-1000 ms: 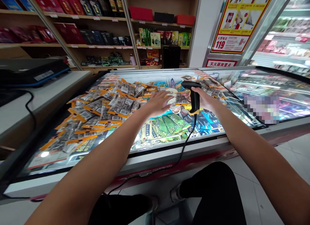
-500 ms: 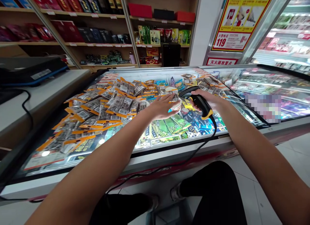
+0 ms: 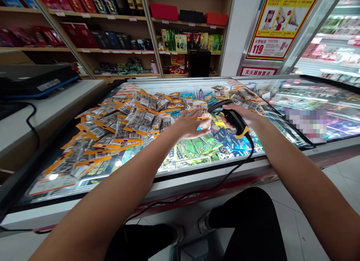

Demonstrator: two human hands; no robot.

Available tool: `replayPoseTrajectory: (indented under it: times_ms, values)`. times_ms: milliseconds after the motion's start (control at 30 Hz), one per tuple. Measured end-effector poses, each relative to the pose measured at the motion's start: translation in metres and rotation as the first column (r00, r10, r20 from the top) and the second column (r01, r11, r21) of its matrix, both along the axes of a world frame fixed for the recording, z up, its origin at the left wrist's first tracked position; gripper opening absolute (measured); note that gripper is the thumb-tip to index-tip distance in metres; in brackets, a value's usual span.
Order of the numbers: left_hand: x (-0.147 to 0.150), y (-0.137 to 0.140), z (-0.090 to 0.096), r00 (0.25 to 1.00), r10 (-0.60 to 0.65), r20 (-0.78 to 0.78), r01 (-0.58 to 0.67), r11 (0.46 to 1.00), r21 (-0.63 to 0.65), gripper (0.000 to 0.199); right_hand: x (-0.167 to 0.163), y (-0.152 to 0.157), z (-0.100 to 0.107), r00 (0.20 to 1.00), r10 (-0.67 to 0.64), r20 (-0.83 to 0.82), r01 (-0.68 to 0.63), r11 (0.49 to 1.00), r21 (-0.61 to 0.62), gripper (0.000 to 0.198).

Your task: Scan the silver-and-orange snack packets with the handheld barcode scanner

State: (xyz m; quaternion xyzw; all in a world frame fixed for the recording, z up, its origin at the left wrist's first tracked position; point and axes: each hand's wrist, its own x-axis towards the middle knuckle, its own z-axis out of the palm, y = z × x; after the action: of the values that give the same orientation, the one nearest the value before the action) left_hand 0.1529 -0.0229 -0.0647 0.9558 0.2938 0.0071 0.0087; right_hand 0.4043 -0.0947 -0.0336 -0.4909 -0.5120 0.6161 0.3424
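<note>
My right hand (image 3: 242, 116) is wrapped round the handle of a black and yellow barcode scanner (image 3: 234, 118), whose head points left. My left hand (image 3: 191, 125) lies with fingers outstretched at a small clear packet (image 3: 203, 114) with an orange edge. Reddish light from the scanner falls on that packet's label, just beyond my fingertips. Part of the packet is hidden under the hand. Left of my hands, a pile of clear packets (image 3: 135, 118) with orange edges and barcode labels covers the freezer's glass top (image 3: 152, 144). Colourful ice cream wrappers (image 3: 197, 144) show through the glass below.
The scanner's black cable (image 3: 222, 184) hangs over the freezer's front edge (image 3: 174, 186). A white counter (image 3: 56, 103) with a black device (image 3: 36, 81) stands at the left. Shelves of boxes (image 3: 112, 17) line the back. More packets (image 3: 244, 94) lie behind the scanner.
Red light now shows on the packet in front of the scanner, where none was plain before. Both hands have hardly moved.
</note>
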Motion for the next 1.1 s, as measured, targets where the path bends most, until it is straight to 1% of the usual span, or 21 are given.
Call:
replayPoseTrajectory:
  times_ms: [233, 433, 600, 733, 800, 867, 900, 933, 967, 1000, 1033, 1067, 1100]
  values:
    - [0.003, 0.002, -0.004, 0.999, 0.021, 0.030, -0.022, 1.000, 0.022, 0.083, -0.001, 0.001, 0.001, 0.998, -0.055, -0.004, 0.055, 0.998, -0.035, 0.040]
    - [0.003, 0.001, -0.003, 1.000, 0.010, 0.022, -0.010, 1.000, 0.025, 0.087, -0.001, 0.000, 0.001, 1.000, -0.020, -0.012, 0.020, 1.000, -0.023, 0.042]
    - [0.003, 0.002, -0.004, 1.000, 0.013, 0.029, -0.014, 1.000, 0.027, 0.083, -0.001, -0.003, 0.004, 1.000, -0.028, -0.009, 0.028, 0.999, -0.018, 0.042]
    - [0.004, 0.003, -0.005, 0.999, 0.016, 0.028, -0.017, 1.000, 0.024, 0.081, 0.000, -0.004, 0.005, 0.998, -0.042, -0.040, 0.041, 0.999, -0.020, 0.043]
    - [0.004, 0.003, -0.005, 1.000, 0.007, 0.021, -0.008, 1.000, 0.029, 0.082, 0.001, -0.003, 0.004, 0.996, -0.057, -0.071, 0.056, 0.998, -0.022, 0.041]
    - [0.003, 0.003, -0.005, 1.000, 0.017, 0.017, -0.017, 0.999, 0.040, 0.083, 0.003, 0.001, 0.003, 0.989, -0.119, -0.090, 0.120, 0.993, 0.003, 0.040]
    - [0.003, 0.003, -0.005, 0.999, 0.036, 0.018, -0.037, 0.998, 0.047, 0.085, 0.004, 0.004, 0.001, 0.979, -0.186, -0.085, 0.190, 0.981, 0.043, 0.039]
    - [0.002, 0.004, -0.004, 0.998, 0.065, 0.021, -0.066, 0.996, 0.056, 0.085, 0.007, 0.009, -0.001, 0.958, -0.278, -0.063, 0.283, 0.953, 0.105, 0.040]
    - [0.001, 0.005, -0.003, 0.994, 0.102, 0.025, -0.104, 0.992, 0.066, 0.086, 0.011, 0.013, -0.003, 0.921, -0.388, -0.029, 0.386, 0.903, 0.189, 0.040]
    - [0.000, 0.006, -0.002, 0.990, 0.141, 0.029, -0.143, 0.987, 0.079, 0.086, 0.017, 0.018, -0.005, 0.864, -0.504, 0.009, 0.481, 0.829, 0.285, 0.041]
    - [-0.002, 0.007, -0.001, 0.984, 0.174, 0.031, -0.177, 0.980, 0.094, 0.085, 0.023, 0.023, -0.007, 0.792, -0.608, 0.047, 0.549, 0.745, 0.379, 0.041]
    - [-0.004, 0.008, 0.000, 0.979, 0.199, 0.034, -0.202, 0.973, 0.111, 0.083, 0.030, 0.027, -0.010, 0.720, -0.688, 0.084, 0.586, 0.669, 0.456, 0.042]
    - [-0.005, 0.009, 0.000, 0.976, 0.216, 0.037, -0.219, 0.967, 0.127, 0.081, 0.037, 0.030, -0.012, 0.661, -0.741, 0.122, 0.599, 0.618, 0.509, 0.042]
